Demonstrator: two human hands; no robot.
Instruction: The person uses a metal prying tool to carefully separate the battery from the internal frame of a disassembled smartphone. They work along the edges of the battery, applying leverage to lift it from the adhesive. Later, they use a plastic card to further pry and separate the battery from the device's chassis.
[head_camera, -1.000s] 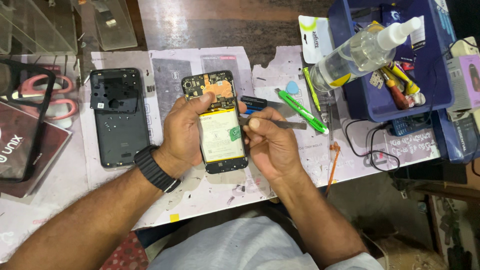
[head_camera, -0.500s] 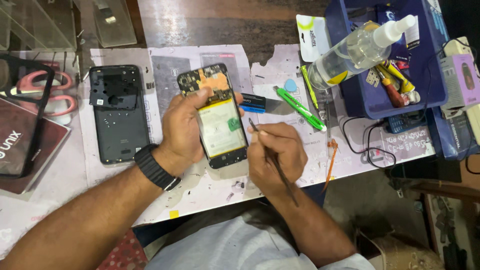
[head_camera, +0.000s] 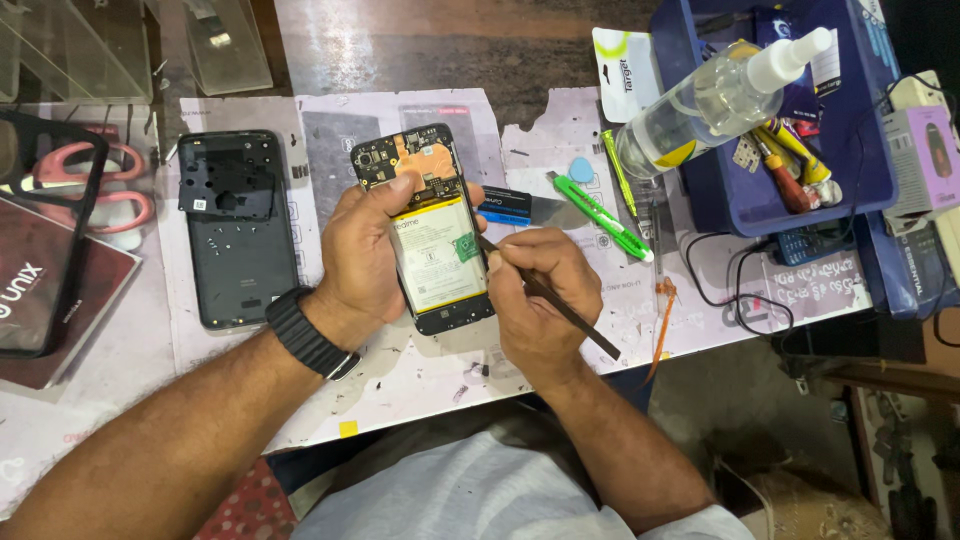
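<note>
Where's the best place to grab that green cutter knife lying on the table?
Probably by the middle of its green handle, coming down from above. The green cutter knife lies flat and slanted on the table mat, its long sides are bare, and nothing rests on it. Pinch across the narrow width, away from the tip end.

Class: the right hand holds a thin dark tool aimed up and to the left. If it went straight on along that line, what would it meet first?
Probably the opened phone: the right hand aims the thin tool at its battery edge; whether they touch is unclear.
</note>
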